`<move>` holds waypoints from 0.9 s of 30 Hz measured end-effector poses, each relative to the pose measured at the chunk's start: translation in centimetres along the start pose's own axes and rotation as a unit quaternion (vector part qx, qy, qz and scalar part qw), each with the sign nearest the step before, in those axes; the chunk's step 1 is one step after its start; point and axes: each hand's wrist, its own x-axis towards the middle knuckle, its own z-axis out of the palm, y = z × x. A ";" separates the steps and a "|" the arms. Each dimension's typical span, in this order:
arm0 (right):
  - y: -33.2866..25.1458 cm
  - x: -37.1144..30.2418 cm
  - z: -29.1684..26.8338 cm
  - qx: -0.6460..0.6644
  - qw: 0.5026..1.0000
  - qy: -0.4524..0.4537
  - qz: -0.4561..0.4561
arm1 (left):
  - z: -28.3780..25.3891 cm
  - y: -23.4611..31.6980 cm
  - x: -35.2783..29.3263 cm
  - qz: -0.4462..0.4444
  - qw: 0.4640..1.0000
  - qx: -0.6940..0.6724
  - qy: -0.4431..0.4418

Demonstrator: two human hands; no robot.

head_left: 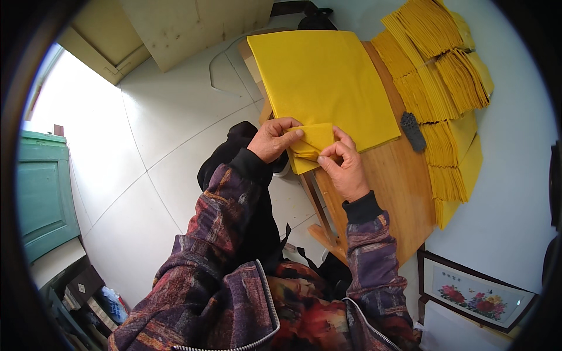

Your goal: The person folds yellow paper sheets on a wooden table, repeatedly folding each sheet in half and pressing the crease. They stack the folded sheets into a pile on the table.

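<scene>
Pinching a folded sheet [319, 136], my left hand [273, 140] and right hand [346, 168] work at the near edge of a yellow stack [328, 82] on the table [389, 196].

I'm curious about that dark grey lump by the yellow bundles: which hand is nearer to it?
The right hand: it's to the left of the dark grey lump. The left hand is farther left.

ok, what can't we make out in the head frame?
All in the head view:
- Left hand: some fingertips, hidden by the yellow piece.
- Yellow piece: underside, hidden by its own folds and the right hand.
- Table: part covered by the yellow stack.
- Teal panel: left side, cut off by the dark rim.
</scene>
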 end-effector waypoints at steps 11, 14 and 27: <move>0.0 -0.9 -0.2 -0.055 0.995 0.035 -0.076 | -0.1 -0.7 0.0 0.011 0.998 0.054 0.027; 1.7 -1.1 -2.8 -0.056 0.986 0.154 -0.032 | -0.6 -0.7 0.0 0.020 0.991 0.129 0.028; 10.1 1.7 -15.8 -0.577 0.755 0.194 0.241 | -0.5 -0.7 0.1 0.002 0.995 0.088 0.041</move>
